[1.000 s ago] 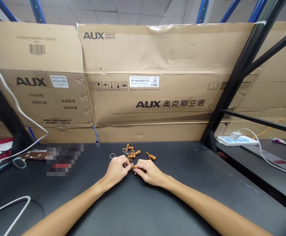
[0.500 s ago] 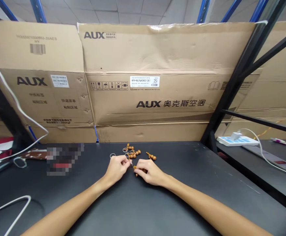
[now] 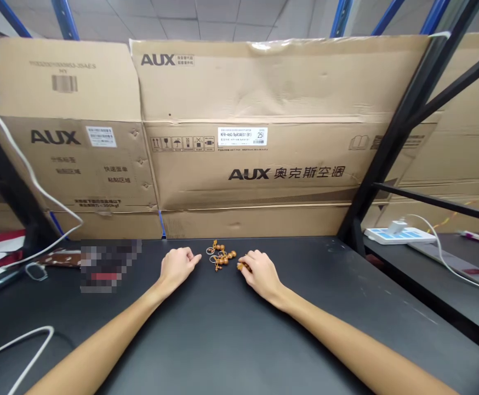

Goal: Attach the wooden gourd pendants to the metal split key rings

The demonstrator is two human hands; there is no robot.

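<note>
My left hand (image 3: 177, 267) rests on the black table top (image 3: 223, 334) with its fingers curled, just left of a small heap of wooden gourd beads and charms (image 3: 222, 255). A thin metal ring (image 3: 210, 250) lies at the heap's far edge. My right hand (image 3: 262, 272) sits to the right of the heap, its fingertips closed over a wooden gourd charm (image 3: 243, 266), which they partly hide. The loose ring seen earlier is hidden from view.
Large AUX cardboard sheets (image 3: 243, 164) stand along the table's far edge, between black rack posts (image 3: 391, 142). A white cable (image 3: 17, 351) lies on the near left. A white power strip with a charger (image 3: 399, 236) sits on the bench at right.
Both hands have drawn apart and moved away from the heap, left hand leftward and right hand rightward. The right hand's fingers now cover the gourd charm, and the loose ring no longer shows.
</note>
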